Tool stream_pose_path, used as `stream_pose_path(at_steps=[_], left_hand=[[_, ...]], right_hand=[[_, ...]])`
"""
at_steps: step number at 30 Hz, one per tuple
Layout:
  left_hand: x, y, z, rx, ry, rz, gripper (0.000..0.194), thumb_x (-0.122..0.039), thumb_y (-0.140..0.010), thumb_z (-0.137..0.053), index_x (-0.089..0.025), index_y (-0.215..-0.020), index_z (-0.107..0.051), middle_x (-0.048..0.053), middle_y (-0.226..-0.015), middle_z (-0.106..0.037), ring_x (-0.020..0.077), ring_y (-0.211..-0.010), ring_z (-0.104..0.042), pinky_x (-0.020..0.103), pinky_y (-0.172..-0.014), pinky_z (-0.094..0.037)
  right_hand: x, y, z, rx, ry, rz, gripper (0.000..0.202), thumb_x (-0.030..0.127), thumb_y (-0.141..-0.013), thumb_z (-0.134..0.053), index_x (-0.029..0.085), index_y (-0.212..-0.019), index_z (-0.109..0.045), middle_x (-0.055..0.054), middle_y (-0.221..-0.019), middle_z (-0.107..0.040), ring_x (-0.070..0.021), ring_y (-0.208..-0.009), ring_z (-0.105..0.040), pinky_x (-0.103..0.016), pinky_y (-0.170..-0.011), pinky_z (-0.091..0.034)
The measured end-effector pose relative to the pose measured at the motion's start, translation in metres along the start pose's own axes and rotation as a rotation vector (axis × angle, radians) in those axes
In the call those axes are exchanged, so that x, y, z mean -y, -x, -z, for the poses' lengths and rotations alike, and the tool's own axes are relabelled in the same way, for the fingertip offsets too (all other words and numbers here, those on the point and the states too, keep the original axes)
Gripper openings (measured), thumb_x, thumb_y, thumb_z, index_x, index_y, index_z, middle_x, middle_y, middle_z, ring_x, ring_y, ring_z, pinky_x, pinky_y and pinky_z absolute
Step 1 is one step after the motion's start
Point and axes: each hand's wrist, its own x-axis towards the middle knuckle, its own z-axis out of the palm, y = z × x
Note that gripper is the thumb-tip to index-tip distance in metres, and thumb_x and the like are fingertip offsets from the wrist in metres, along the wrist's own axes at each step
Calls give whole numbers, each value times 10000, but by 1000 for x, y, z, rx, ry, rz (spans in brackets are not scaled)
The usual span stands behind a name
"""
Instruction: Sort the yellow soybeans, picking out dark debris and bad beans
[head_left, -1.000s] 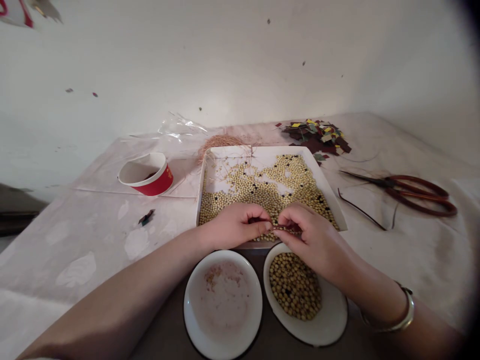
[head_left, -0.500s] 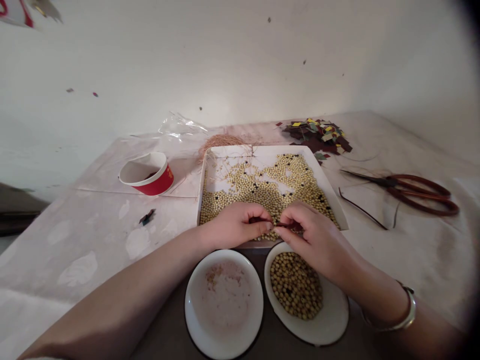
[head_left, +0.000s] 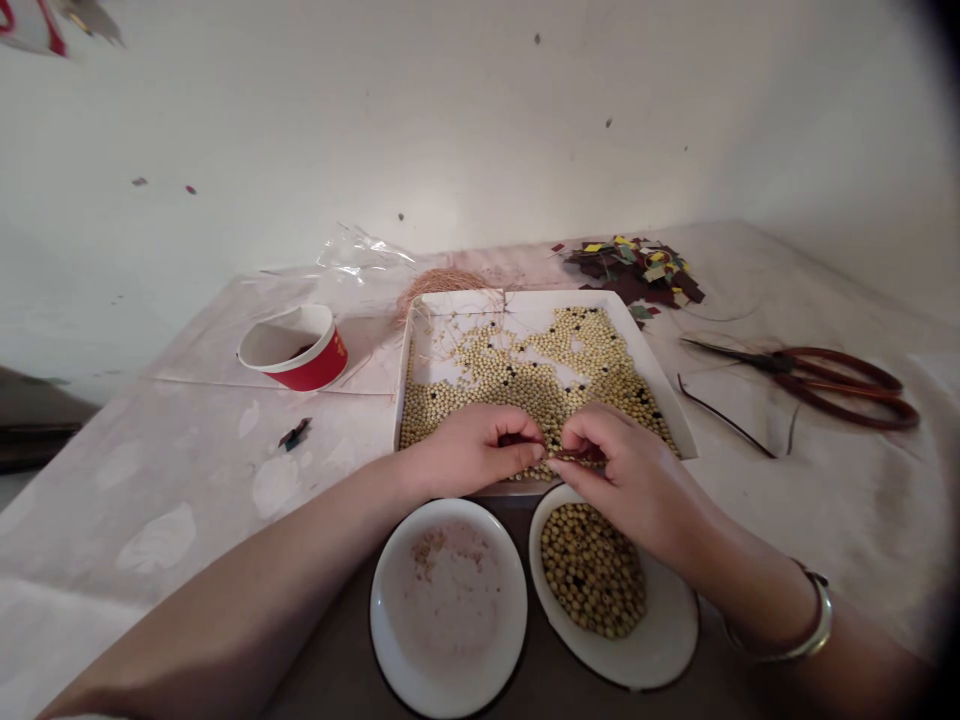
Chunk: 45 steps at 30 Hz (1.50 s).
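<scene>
My left hand (head_left: 480, 447) and my right hand (head_left: 619, 465) meet over the near edge of a white tray (head_left: 679, 430) of small pale beads (head_left: 517, 385). Thumb and fingers are pinched together on both sides. Between the fingertips shows a thin, dark reddish piece (head_left: 574, 454), too small and shaded to name. Below my left hand is a white dish (head_left: 450, 640) with pinkish residue inside. A second white dish (head_left: 664, 640), under my right hand, holds larger yellowish-brown beads (head_left: 592, 570).
Scissors (head_left: 840, 385) and a dark curved strip (head_left: 727, 418) lie right. Behind the tray are coppery fibres (head_left: 446, 282) and a heap of coloured scraps (head_left: 637, 270). At left stand a red paper cup (head_left: 311, 365) and, nearer, a small dark scrap (head_left: 295, 434). A wall rises behind.
The fingertips have shifted very slightly, and a little more of the thin reddish piece shows between them. Everything else stays where it was.
</scene>
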Motion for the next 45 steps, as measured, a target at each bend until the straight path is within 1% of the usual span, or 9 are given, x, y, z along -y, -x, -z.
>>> stream_pose_path(at_steps=[6, 11, 16, 19, 25, 29, 32, 37, 45], left_hand=[[1, 1, 0, -1, -25, 0, 186, -282, -852, -472, -145, -857, -597, -17, -744, -584, 93, -690, -512, 198, -632, -382], [0, 1, 0, -9, -32, -4, 175, -276, -849, -477, -154, -869, -601, -19, -746, -586, 95, -694, -514, 197, -635, -385], [0, 0, 0, -22, -27, -22, 165, -273, -846, -485, -156, -825, -599, -33, -693, -553, 86, -657, -488, 190, -608, -371], [1, 0, 0, -22, -18, -24, 171, -275, -848, -483, -153, -811, -596, -32, -689, -550, 85, -654, -486, 191, -611, -368], [2, 1, -1, -6, -8, -4, 182, -287, -849, -477, -155, -857, -601, -13, -762, -606, 96, -696, -521, 202, -640, -383], [1, 1, 0, -1, -8, 5, 184, -286, -849, -475, -155, -864, -603, -13, -755, -603, 96, -688, -517, 201, -629, -381], [0, 0, 0, -2, -3, 14, 183, -269, -854, -462, -153, -823, -600, -22, -710, -573, 88, -657, -494, 193, -607, -369], [-1, 0, 0, -3, -1, 7, 182, -268, -857, -455, -154, -798, -584, -34, -683, -535, 81, -644, -471, 185, -597, -359], [-1, 0, 0, 5, -36, 9, 202, -290, -860, -452, -149, -846, -595, -18, -740, -579, 94, -691, -508, 199, -627, -376]], right_hand=[[-2, 0, -1, -2, 13, 12, 221, 203, -762, -584, 200, -651, -394, 18, -664, -447, -135, -621, -419, -258, -550, -320], [1, 1, 1, 11, -6, 14, 209, 208, -800, -535, 199, -647, -393, 13, -664, -454, -137, -627, -426, -262, -556, -325], [2, 1, 3, 14, -34, 14, 94, 135, -805, -498, 192, -745, -453, -9, -758, -491, -150, -711, -462, -273, -630, -365], [1, 1, 3, 1, -43, 9, 106, 92, -789, -499, 191, -777, -464, -11, -783, -496, -146, -724, -472, -266, -646, -375], [-1, 1, 0, -14, -58, -10, 149, 53, -755, -506, 196, -792, -488, -2, -777, -512, -138, -704, -489, -254, -636, -383], [1, 2, 0, 12, -61, -8, 111, 91, -767, -518, 200, -765, -499, 5, -739, -516, -142, -681, -488, -257, -608, -375], [2, 1, 0, 21, -49, -12, 91, 138, -783, -530, 198, -727, -491, 6, -715, -518, -143, -663, -483, -262, -593, -368], [2, 0, 0, 29, -22, -22, 155, 190, -787, -551, 198, -666, -456, 12, -663, -508, -137, -619, -463, -256, -553, -351], [0, 1, -1, 6, 24, -21, 220, 217, -759, -593, 199, -643, -408, 26, -635, -460, -126, -588, -422, -242, -528, -318]])
